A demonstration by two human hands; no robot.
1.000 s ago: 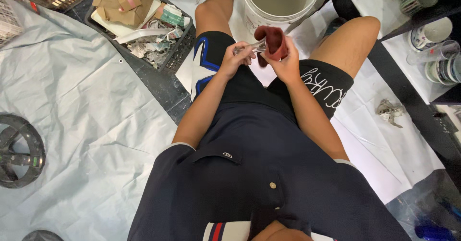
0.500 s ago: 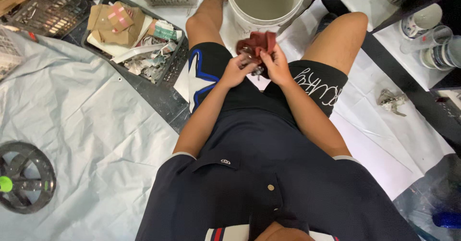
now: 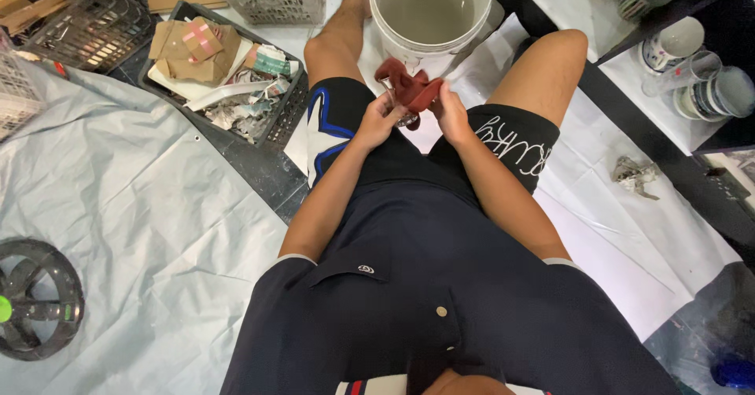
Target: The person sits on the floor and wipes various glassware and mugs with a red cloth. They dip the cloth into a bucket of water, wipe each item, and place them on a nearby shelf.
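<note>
Between the knees, before a white plastic bucket [image 3: 431,9], we find a soft dark-red cloth [image 3: 409,88] bunched around something small and indistinct. Left hand [image 3: 379,118] and right hand [image 3: 450,112] both grip it closed. We judge it light, limp, best pinched by folds.

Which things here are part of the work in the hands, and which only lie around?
In use:
- left hand and right hand, both on the dark red cloth
- white bucket of grey liquid, just ahead

Lying about:
- crate of cardboard scraps
- cups on the shelf
- crumpled paper
- black wheel
</note>
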